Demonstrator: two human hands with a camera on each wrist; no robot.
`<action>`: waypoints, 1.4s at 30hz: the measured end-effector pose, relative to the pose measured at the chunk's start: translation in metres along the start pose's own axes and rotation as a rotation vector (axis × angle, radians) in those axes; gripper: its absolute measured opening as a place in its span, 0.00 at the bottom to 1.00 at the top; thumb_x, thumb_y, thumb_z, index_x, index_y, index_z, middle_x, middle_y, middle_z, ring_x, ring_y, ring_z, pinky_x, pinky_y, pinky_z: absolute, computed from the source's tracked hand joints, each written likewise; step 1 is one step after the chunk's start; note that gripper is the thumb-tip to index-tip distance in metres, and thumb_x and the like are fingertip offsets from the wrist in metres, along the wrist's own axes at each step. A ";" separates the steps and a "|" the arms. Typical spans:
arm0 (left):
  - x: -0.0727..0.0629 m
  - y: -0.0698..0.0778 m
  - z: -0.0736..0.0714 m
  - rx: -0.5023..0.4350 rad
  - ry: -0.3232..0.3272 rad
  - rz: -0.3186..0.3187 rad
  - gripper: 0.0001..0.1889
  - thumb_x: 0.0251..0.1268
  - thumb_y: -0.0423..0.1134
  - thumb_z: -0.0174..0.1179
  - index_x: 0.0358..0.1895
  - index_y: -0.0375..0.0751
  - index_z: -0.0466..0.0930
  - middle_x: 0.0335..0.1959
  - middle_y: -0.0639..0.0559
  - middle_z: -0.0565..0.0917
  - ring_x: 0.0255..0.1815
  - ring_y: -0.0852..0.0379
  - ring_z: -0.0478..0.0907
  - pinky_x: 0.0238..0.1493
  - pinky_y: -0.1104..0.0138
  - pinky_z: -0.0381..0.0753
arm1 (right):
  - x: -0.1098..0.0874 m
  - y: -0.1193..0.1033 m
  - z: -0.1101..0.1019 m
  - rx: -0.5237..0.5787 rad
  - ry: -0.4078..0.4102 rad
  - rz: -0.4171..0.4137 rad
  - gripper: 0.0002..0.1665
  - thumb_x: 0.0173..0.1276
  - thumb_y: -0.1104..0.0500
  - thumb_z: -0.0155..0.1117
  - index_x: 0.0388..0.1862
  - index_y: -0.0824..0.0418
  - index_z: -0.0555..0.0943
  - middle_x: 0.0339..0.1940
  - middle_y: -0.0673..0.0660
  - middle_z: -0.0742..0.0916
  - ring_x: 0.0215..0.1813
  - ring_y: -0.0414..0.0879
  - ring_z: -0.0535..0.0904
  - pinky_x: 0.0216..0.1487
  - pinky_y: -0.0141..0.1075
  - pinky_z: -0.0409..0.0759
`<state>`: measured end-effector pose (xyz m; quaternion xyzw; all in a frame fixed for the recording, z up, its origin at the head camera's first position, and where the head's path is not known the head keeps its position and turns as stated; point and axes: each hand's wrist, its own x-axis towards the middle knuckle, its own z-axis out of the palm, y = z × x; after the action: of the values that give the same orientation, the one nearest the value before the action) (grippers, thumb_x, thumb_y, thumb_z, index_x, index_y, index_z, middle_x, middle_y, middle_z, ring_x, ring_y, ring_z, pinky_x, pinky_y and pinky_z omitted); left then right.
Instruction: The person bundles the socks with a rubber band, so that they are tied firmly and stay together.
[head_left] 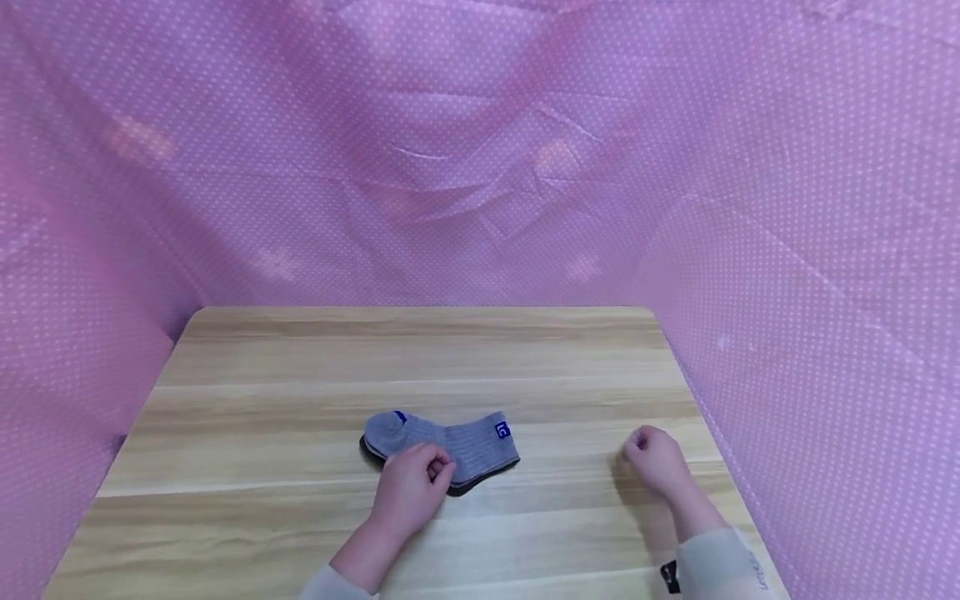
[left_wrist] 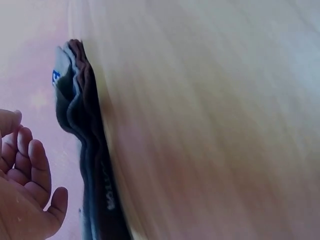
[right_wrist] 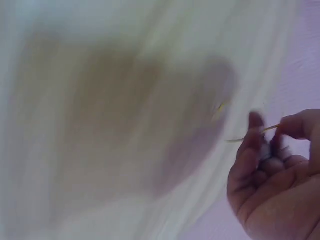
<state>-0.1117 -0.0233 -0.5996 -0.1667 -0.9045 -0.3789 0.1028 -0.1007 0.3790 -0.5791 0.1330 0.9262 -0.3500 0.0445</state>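
Note:
A stack of socks (head_left: 476,446) lies flat left of the table's middle, a grey one with a blue tag on top and a dark one beneath. In the left wrist view the layered sock edges (left_wrist: 90,115) show side on, dark brown lowest. My left hand (head_left: 411,492) is above the near side of the stack, fingers loosely bent; the left wrist view shows it apart from the socks, with nothing visible in it. Off to the right, my right hand (head_left: 660,462) is raised above the table. Its thumb and finger pinch a thin yellow strand (right_wrist: 271,128), exact kind unclear.
The wood-grain table (head_left: 420,350) has pink dotted cloth (head_left: 480,167) hanging behind it and along both sides. A small black object (head_left: 670,577) shows beside the right sleeve.

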 end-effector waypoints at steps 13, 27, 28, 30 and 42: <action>0.015 0.045 0.020 -0.096 -0.284 0.016 0.22 0.76 0.46 0.65 0.65 0.37 0.81 0.55 0.47 0.87 0.56 0.48 0.84 0.62 0.44 0.77 | -0.025 -0.107 0.085 0.801 -0.464 -0.144 0.06 0.80 0.68 0.56 0.41 0.71 0.77 0.29 0.51 0.84 0.33 0.41 0.80 0.40 0.33 0.81; 0.037 0.024 0.046 -0.145 -0.295 -0.024 0.03 0.74 0.40 0.66 0.39 0.48 0.86 0.30 0.64 0.82 0.30 0.67 0.75 0.36 0.66 0.78 | 0.007 -0.090 0.108 0.897 -0.666 -0.121 0.07 0.81 0.67 0.51 0.45 0.68 0.77 0.29 0.51 0.85 0.31 0.41 0.83 0.39 0.34 0.85; 0.040 0.021 0.045 -0.136 -0.305 -0.021 0.03 0.74 0.40 0.66 0.39 0.48 0.86 0.30 0.64 0.82 0.30 0.67 0.76 0.36 0.66 0.78 | 0.007 -0.091 0.109 0.888 -0.670 -0.111 0.08 0.82 0.66 0.51 0.45 0.68 0.77 0.28 0.51 0.85 0.31 0.41 0.83 0.39 0.34 0.85; 0.047 0.017 0.044 -0.110 -0.326 -0.004 0.03 0.75 0.41 0.66 0.40 0.49 0.86 0.32 0.63 0.83 0.31 0.65 0.77 0.39 0.64 0.79 | 0.007 -0.093 0.109 0.854 -0.667 -0.090 0.09 0.82 0.64 0.52 0.43 0.68 0.78 0.26 0.50 0.84 0.28 0.41 0.81 0.37 0.34 0.84; 0.076 -0.010 0.041 0.277 -0.334 0.216 0.16 0.62 0.49 0.77 0.47 0.46 0.88 0.45 0.51 0.82 0.49 0.49 0.79 0.50 0.52 0.79 | 0.005 -0.102 0.100 1.073 -0.347 0.231 0.15 0.82 0.63 0.45 0.37 0.61 0.78 0.29 0.53 0.86 0.33 0.45 0.86 0.49 0.44 0.89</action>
<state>-0.1885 0.0165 -0.6106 -0.3071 -0.9292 -0.2051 0.0135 -0.1348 0.2402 -0.5901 0.1779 0.5775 -0.7805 0.1600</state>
